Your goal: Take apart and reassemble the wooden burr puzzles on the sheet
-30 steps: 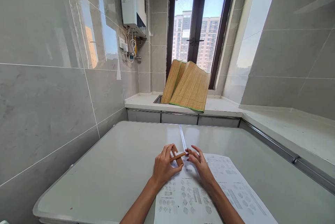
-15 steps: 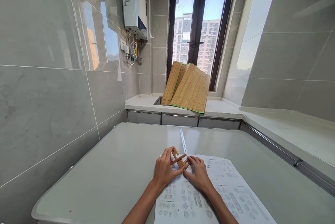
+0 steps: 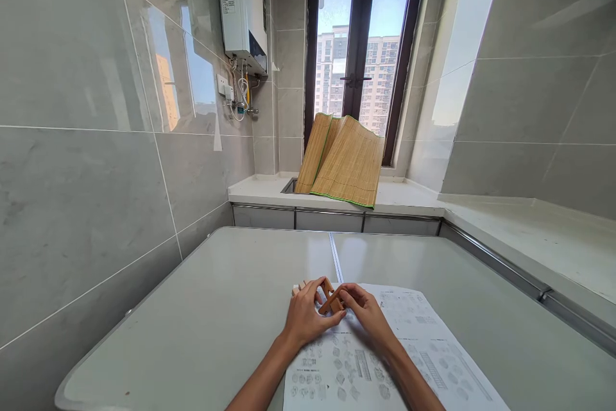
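Note:
Small notched wooden pieces (image 3: 330, 297), joined at angles like an interlocking puzzle, are held between my two hands above the printed sheet (image 3: 353, 360). My left hand (image 3: 307, 311) grips them from the left, with the thumb stretched beneath. From the right, my right hand (image 3: 364, 310) pinches the slanting wooden bar (image 3: 333, 300) that crosses the front. Just beyond my left fingers, more light wooden bits (image 3: 301, 285) show, mostly hidden. Line drawings of shapes cover the sheet.
The sheet lies on a pale table (image 3: 192, 321) with a seam down its middle. Behind it, a bamboo mat (image 3: 349, 164) leans on the white ledge (image 3: 404, 196) before a window. A water heater (image 3: 243, 10) hangs on the tiled wall at left.
The wooden pieces have turned and sit slightly lower in my hands. My right fingers have shifted up onto the slanting bar. Light wooden bits now show beyond my left hand.

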A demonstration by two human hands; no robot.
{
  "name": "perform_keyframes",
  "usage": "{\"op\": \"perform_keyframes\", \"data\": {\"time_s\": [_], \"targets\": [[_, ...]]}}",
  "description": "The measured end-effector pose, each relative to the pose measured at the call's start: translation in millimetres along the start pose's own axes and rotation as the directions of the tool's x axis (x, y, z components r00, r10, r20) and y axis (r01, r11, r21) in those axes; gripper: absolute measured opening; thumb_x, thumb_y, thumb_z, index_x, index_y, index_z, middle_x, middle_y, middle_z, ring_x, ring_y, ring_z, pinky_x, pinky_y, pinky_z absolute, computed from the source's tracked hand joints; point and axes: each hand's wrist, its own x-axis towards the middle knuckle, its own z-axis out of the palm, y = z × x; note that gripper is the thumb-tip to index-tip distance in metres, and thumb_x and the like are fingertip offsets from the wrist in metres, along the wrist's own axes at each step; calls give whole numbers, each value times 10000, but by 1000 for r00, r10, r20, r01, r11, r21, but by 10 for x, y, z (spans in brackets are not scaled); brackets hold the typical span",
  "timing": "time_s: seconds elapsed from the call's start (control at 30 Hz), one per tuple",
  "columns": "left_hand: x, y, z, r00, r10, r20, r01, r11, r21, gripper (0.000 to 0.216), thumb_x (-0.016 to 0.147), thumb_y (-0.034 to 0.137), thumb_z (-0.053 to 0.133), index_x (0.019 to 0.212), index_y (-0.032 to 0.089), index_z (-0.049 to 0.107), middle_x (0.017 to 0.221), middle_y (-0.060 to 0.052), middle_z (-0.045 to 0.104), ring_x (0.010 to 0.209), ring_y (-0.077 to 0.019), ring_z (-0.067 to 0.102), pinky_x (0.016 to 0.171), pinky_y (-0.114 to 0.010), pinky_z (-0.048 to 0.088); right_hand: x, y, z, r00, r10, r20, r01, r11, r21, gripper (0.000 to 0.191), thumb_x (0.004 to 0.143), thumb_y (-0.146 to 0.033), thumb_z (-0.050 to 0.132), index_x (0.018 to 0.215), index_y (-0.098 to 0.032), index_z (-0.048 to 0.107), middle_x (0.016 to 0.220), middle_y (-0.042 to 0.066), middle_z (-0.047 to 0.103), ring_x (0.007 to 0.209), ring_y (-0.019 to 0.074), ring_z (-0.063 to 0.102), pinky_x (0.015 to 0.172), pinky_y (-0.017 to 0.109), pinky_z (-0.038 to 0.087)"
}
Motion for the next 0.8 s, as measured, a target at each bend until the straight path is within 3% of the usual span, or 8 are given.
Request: {"op": "perform_keyframes", "data": {"time_s": [0.3,0.6,0.8], "targets": [[40,44,-69,998,-13,60,19,996,-90,604,767,567,741,1280,289,586,1026,-2,718,779,-193,634,832,-373,464,-36,-92,-3,999,6,35,-6,1000,5,378,843,-558,702,915,-189,743,896,69,739,858,255,652,816,357,505],[51,71,-97,993,-7,117,28,985,-173,647,865,595,639,1397,244,524,1186,-83,664,936,-232,608,900,-401,490,-58,-103,-34,995,-25,94,20,999,46,298,865,-499,706,842,-202,721,797,30,692,779,203,618,788,320,483],[7,60,-110,979,39,202,13,968,-251,507,911,537,603,1382,360,548,1333,-75,519,1064,-237,573,936,-386,487,-39,-68,-26,996,-3,86,-7,993,116,307,858,-517,711,877,-211,736,772,26,685,727,194,592,736,320,471]]}}
